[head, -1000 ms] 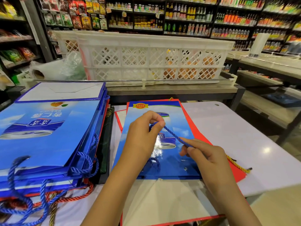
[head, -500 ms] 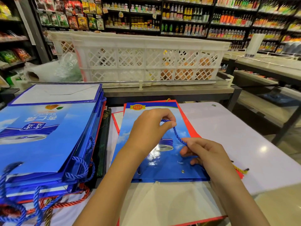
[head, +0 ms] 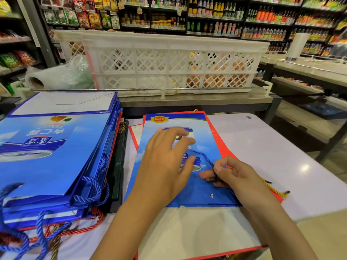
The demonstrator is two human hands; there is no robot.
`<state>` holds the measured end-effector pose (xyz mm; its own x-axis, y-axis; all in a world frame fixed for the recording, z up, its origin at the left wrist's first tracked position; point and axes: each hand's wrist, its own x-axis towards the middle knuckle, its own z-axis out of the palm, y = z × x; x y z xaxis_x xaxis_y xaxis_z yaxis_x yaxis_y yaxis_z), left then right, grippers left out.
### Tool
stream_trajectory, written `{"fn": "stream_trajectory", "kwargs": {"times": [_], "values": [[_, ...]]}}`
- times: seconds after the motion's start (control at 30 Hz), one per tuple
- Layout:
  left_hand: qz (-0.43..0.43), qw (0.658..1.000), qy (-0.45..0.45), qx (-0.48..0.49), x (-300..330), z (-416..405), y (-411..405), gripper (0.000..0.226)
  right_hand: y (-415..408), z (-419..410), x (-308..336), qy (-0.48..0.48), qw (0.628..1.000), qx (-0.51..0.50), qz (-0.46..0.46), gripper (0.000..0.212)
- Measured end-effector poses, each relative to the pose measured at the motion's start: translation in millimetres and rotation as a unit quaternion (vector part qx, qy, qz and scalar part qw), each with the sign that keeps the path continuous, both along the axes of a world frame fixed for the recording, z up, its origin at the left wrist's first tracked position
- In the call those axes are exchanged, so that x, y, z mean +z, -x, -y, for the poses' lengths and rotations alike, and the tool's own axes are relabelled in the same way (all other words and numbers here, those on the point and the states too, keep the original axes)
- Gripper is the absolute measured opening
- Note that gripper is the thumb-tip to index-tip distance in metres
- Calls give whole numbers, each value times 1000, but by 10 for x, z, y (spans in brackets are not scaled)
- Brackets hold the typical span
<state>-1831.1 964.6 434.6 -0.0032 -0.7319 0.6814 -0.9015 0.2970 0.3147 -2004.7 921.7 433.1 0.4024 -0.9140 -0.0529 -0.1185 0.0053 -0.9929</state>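
A flat blue paper gift bag (head: pixel 204 192) lies on the white table (head: pixel 272 156) in front of me, on top of a red bag (head: pixel 221 145). My right hand (head: pixel 236 177) pinches the end of a blue rope handle (head: pixel 203 156) just above the bag's metal eyelet (head: pixel 212 195). My left hand (head: pixel 167 162) hovers over the bag's middle with fingers spread and relaxed, holding nothing; it is blurred. A yellow cord (head: pixel 272 188) sticks out from under my right wrist.
A stack of flat blue bags (head: pixel 48 152) with blue and red rope handles fills the table's left side. Behind it stands a white lattice crate (head: pixel 169 61) with fruit on a counter. Shop shelves of bottles line the back; a lower bench (head: pixel 309 117) sits at right.
My left hand has let go of the blue rope and opened, fingers spreading over the bag. My right hand moved down toward the eyelet, keeping the rope's end.
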Motion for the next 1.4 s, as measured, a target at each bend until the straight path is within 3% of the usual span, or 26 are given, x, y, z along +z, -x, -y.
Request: {"fn": "stream_trajectory", "kwargs": {"times": [0.03, 0.1, 0.17, 0.27, 0.43, 0.6, 0.73, 0.8, 0.9, 1.0, 1.13, 1.27, 1.4], "values": [[4, 1000, 3, -29, -14, -70, 19, 26, 0, 0, -10, 10, 1000, -4, 1, 17], [-18, 992, -80, -98, -33, -191, 71, 29, 5, 2, -25, 34, 999, -15, 3, 17], [-8, 975, -188, -119, -119, -238, 94, 51, 12, 6, -31, 53, 998, -23, 5, 17], [28, 972, -210, -96, -312, -208, 64, 73, 20, 11, -42, 60, 998, -26, 27, 16], [39, 987, -139, -70, -442, -188, 53, 52, 39, 7, -132, 51, 995, -34, 83, 19], [86, 989, -112, -46, -461, -223, 83, 50, 64, -32, -217, 97, 985, -78, 122, 14], [107, 990, -92, -31, -459, -240, 102, 49, 87, -82, -232, 172, 980, -56, 78, 14], [101, 991, -87, -34, -449, -245, 110, 48, 90, -96, -237, 186, 980, -41, 56, 8], [93, 993, -69, -36, -453, -246, 112, 46, 101, -101, -260, 205, 978, -30, 19, 16], [99, 993, -61, -27, -448, -253, 118, 48, 106, -121, -245, 205, 978, -31, 23, 6], [98, 993, -57, -23, -452, -258, 120, 50, 113, -118, -260, 217, 976, -22, 1, 23], [105, 993, -46, -11, -440, -264, 126, 56, 102, -113, -282, 229, 973, -4, -29, 23], [84, 996, -24, -10, -433, -260, 128, 40, 87, -113, -290, 268, 963, -19, -14, 20]]}}
